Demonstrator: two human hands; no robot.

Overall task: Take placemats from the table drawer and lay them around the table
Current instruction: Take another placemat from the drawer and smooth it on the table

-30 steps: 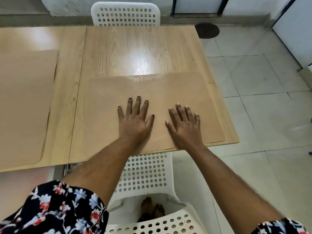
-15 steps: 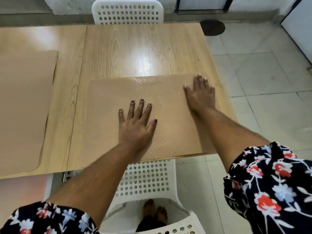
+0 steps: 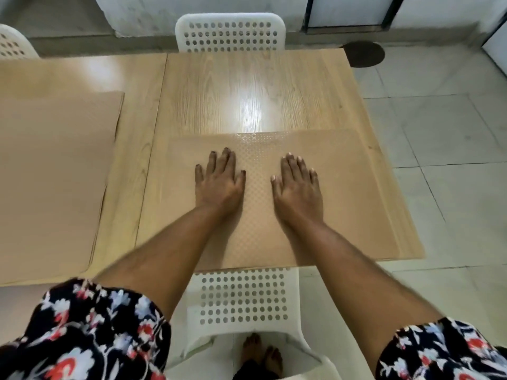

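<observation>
A tan textured placemat [image 3: 354,193] lies flat on the near right part of the light wooden table [image 3: 247,91], its front edge at the table's edge. My left hand [image 3: 219,182] rests palm down on the mat's middle, fingers spread. My right hand [image 3: 297,185] lies flat on the mat just to the right of it, fingers together and pointing away. Neither hand grips anything. A second tan placemat [image 3: 52,176] covers the left part of the table. No drawer shows.
A white perforated chair [image 3: 241,294] stands tucked under the near edge between my arms, and another white chair [image 3: 230,31] faces it at the far side. A third chair back [image 3: 13,42] shows far left. Tiled floor [image 3: 450,138] lies right of the table.
My right hand swept out to the mat's far right corner and has come back beside the left hand at the middle. The left hand has stayed flat in place.
</observation>
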